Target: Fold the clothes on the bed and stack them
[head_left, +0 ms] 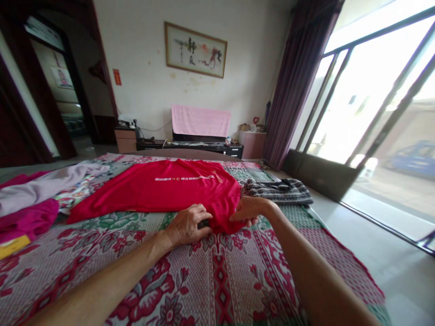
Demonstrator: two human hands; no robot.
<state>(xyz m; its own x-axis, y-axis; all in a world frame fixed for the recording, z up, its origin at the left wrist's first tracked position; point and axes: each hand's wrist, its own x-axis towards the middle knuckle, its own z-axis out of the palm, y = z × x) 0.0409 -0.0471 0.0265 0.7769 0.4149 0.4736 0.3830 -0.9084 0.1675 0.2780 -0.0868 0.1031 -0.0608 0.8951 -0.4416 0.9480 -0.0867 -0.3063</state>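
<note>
A red shirt (163,190) with a line of pale printed lettering lies spread over a flowered cloth (204,290). My left hand (190,224) is closed on its near edge, the fingers curled and the thumb below. Between that thumb and fingers shows a small dark patch that I cannot make out. At the near right corner, my right hand (251,210) pinches the bunched red fabric. Right behind this hand rests a folded black-and-white patterned garment (280,191).
Clothes in pale lilac (50,181) and magenta (37,219) are heaped at the left, with a yellow piece (15,246) in front. Beyond the table stands a low cabinet (234,151) below a pink cloth (200,120). Sliding glass doors (367,99) are on the right.
</note>
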